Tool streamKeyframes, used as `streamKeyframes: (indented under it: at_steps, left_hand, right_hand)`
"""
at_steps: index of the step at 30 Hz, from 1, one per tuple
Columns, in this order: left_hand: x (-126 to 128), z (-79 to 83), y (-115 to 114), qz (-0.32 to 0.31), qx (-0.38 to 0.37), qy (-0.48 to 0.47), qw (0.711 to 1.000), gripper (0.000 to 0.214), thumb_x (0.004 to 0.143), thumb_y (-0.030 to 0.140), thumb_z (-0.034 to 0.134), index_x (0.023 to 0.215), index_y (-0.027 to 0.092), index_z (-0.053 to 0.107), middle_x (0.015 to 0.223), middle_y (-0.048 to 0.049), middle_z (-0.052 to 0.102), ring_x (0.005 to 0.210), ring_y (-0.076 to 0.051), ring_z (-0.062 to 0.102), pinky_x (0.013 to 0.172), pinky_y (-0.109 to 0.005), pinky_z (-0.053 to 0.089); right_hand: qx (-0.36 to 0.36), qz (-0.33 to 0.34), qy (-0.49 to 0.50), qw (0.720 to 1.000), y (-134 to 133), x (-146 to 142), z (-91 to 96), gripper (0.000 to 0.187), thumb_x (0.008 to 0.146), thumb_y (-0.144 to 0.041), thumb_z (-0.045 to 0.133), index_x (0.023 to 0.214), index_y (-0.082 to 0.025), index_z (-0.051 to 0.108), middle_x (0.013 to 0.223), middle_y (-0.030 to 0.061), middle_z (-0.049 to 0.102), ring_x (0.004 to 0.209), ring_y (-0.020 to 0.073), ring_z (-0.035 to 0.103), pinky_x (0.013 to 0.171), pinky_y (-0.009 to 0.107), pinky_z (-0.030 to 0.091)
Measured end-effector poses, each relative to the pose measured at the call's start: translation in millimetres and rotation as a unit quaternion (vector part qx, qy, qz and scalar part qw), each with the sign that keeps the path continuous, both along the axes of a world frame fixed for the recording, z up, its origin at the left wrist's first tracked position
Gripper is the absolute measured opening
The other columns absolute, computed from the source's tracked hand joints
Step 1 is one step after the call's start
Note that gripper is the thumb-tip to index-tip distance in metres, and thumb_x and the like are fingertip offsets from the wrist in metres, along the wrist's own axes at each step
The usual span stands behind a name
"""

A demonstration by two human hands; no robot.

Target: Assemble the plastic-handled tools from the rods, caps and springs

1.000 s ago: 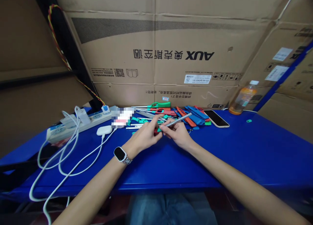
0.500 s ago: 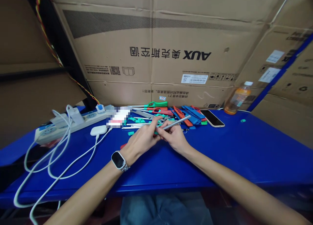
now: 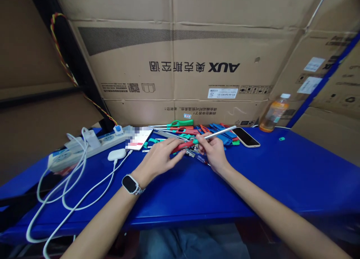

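Note:
A long-nosed gas lighter (image 3: 185,145) with a red handle, a green collar and a silver tube is held above the blue table. My left hand (image 3: 157,156), with a watch on its wrist, grips the red handle, fingers over the top and thumb below. My right hand (image 3: 214,153) pinches it near the green collar, and the tube points up to the right. Behind and below the hands lie loose parts: silver tubes, green pieces, blue handle shells (image 3: 221,133), and a clear-blue piece (image 3: 201,159). Lighters with green (image 3: 181,122) and red handles lie at the back.
A power strip (image 3: 95,142) with white cables and a white case (image 3: 116,154) occupies the left. A phone (image 3: 246,136) and an orange drink bottle (image 3: 274,113) stand or lie to the right. Cardboard walls (image 3: 197,41) close off the table's back.
My hands have moved slightly apart. The red handle and green collar now show between them, and the tube reaches farther right. The view has shifted slightly.

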State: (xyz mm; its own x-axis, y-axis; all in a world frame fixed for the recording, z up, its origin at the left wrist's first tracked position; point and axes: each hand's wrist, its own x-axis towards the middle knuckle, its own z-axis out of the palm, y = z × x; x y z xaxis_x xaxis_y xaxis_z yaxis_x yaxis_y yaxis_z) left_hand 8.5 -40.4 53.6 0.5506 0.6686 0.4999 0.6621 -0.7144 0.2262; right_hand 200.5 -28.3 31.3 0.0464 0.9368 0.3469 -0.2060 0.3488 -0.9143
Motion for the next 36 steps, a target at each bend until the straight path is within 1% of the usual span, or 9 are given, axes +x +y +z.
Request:
streamKeyframes:
  at_steps: [4, 11, 17, 21, 24, 26, 29, 33, 36]
  left_hand:
    - [-5.8, -0.2, 2.0, 0.002, -0.035, 0.039, 0.999, 0.029, 0.102, 0.04, 0.037, 0.092, 0.019, 0.054, 0.076, -0.0037, 0.064, 0.063, -0.019, 0.059, 0.058, -0.028, 0.037]
    - [-0.8, -10.1, 1.8, -0.023, -0.114, -0.015, 0.993, 0.026, 0.103, 0.04, 0.034, 0.09, 0.02, 0.046, 0.072, -0.0017, 0.06, 0.06, -0.018, 0.057, 0.057, -0.028, 0.034]
    - [9.3, -17.3, -0.5, -0.024, -0.15, -0.087, 0.984, 0.03, 0.101, 0.042, 0.037, 0.082, 0.02, 0.045, 0.066, 0.0005, 0.056, 0.056, -0.015, 0.052, 0.055, -0.027, 0.035]
    - [21.1, -25.2, -1.7, -0.049, -0.23, -0.201, 0.951, 0.033, 0.102, 0.048, 0.033, 0.089, 0.02, 0.046, 0.068, 0.0026, 0.054, 0.05, -0.011, 0.049, 0.05, -0.023, 0.039]
    - [29.4, -32.3, -3.4, -0.022, -0.286, -0.267, 0.92, 0.038, 0.101, 0.053, 0.027, 0.096, 0.02, 0.044, 0.068, 0.0033, 0.053, 0.049, -0.012, 0.05, 0.047, -0.023, 0.041]
    - [31.3, -34.8, -4.3, 0.002, -0.253, -0.248, 0.935, 0.038, 0.102, 0.051, 0.026, 0.097, 0.02, 0.047, 0.074, 0.0002, 0.058, 0.06, -0.015, 0.056, 0.055, -0.026, 0.046]
    - [26.6, -30.8, -3.1, 0.017, -0.129, -0.158, 0.979, 0.033, 0.103, 0.041, 0.032, 0.088, 0.019, 0.053, 0.082, -0.0033, 0.061, 0.076, -0.018, 0.058, 0.071, -0.031, 0.047]
    - [12.1, -10.4, 7.3, 0.039, 0.091, -0.136, 0.986, 0.02, 0.102, 0.025, 0.04, 0.09, 0.018, 0.054, 0.082, -0.0039, 0.059, 0.077, -0.018, 0.056, 0.073, -0.031, 0.047]
    - [3.2, 7.8, 22.3, 0.038, 0.24, -0.036, 0.969, 0.018, 0.098, 0.016, 0.047, 0.112, 0.016, 0.056, 0.112, -0.0128, 0.06, 0.092, -0.021, 0.059, 0.079, -0.036, 0.05]
  right_hand:
    - [0.001, 0.019, -0.035, 0.999, -0.9, 5.9, 3.3, 0.044, 0.069, -0.057, 0.075, 0.08, -0.017, 0.063, 0.053, -0.0026, 0.057, 0.044, 0.0093, 0.046, 0.042, 0.023, 0.038]
    - [0.006, 0.022, -0.007, 1.0, -6.1, -4.0, -3.3, 0.042, 0.07, -0.055, 0.076, 0.078, -0.015, 0.064, 0.048, -0.0061, 0.049, 0.041, 0.0068, 0.039, 0.041, 0.022, 0.03]
    - [0.009, 0.024, 0.034, 0.999, 0.1, -7.5, -9.9, 0.039, 0.07, -0.053, 0.077, 0.075, -0.017, 0.062, 0.046, -0.0076, 0.045, 0.041, 0.0075, 0.038, 0.044, 0.024, 0.033]
    - [0.032, 0.048, -0.03, 0.998, -2.6, -13.9, -12.0, 0.038, 0.076, -0.053, 0.071, 0.079, -0.017, 0.062, 0.054, -0.0048, 0.051, 0.045, 0.0091, 0.044, 0.046, 0.024, 0.037]
    - [0.057, 0.078, -0.078, 0.992, -6.1, -18.1, -16.8, 0.034, 0.083, -0.051, 0.064, 0.093, -0.019, 0.06, 0.073, -0.0007, 0.061, 0.058, 0.013, 0.055, 0.057, 0.027, 0.048]
    - [0.074, 0.062, -0.113, 0.989, -7.0, -16.5, -18.7, 0.031, 0.089, -0.05, 0.056, 0.095, -0.02, 0.058, 0.082, 0.0018, 0.064, 0.072, 0.0167, 0.061, 0.071, 0.031, 0.052]
    - [0.086, 0.021, -0.161, 0.983, -5.0, -4.7, -15.2, 0.032, 0.095, -0.052, 0.045, 0.093, -0.022, 0.055, 0.089, 0.004, 0.065, 0.086, 0.0198, 0.063, 0.083, 0.036, 0.052]
    - [-0.012, 0.141, -0.218, 0.966, 6.5, 21.1, 1.5, 0.029, 0.098, -0.051, 0.035, 0.098, -0.024, 0.046, 0.073, -0.0003, 0.059, 0.057, 0.0163, 0.061, 0.052, 0.031, 0.051]
    - [-0.016, 0.175, -0.336, 0.925, 20.8, 35.3, 18.8, 0.023, 0.098, -0.046, 0.04, 0.103, -0.025, 0.048, 0.063, -0.0064, 0.046, 0.039, 0.0087, 0.042, 0.041, 0.023, 0.037]
